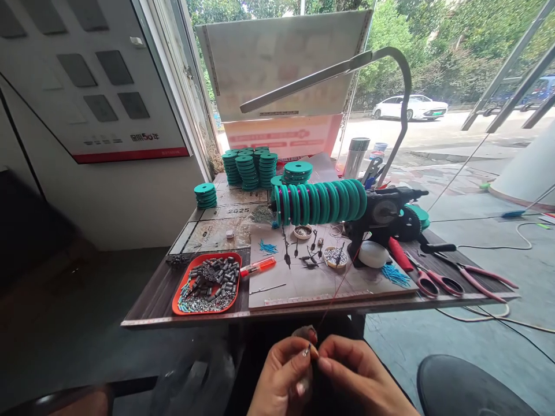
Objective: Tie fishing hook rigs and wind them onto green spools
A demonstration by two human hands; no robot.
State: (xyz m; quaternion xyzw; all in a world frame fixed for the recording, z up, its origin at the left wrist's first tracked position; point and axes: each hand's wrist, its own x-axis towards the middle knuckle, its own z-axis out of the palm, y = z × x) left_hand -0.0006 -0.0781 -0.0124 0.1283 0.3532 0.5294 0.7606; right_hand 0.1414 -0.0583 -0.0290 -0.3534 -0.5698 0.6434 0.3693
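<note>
At the bottom centre, both my hands meet just below the table's front edge. My left hand (284,370) is closed, thumb against forefinger, with a tiny shiny metal piece (307,350) at the tips. One of its fingers seems to wear a pale covering. My right hand (355,367) is pinched beside it, fingertips touching the left ones; what it grips is hidden. A thin red line (337,293), like fishing line, rises from between the hands toward a hand-cranked winder (385,214). Teal grooved spools (321,202) sit in a row on the winder's shaft.
A red tray (174,305) of dark cylinders and small metal parts stands left, beside an orange-red knife (258,266). Red-handled scissors (448,283) and pliers (485,277) lie right. Teal spools (246,172) are stacked behind. A black stool (468,387) is lower right.
</note>
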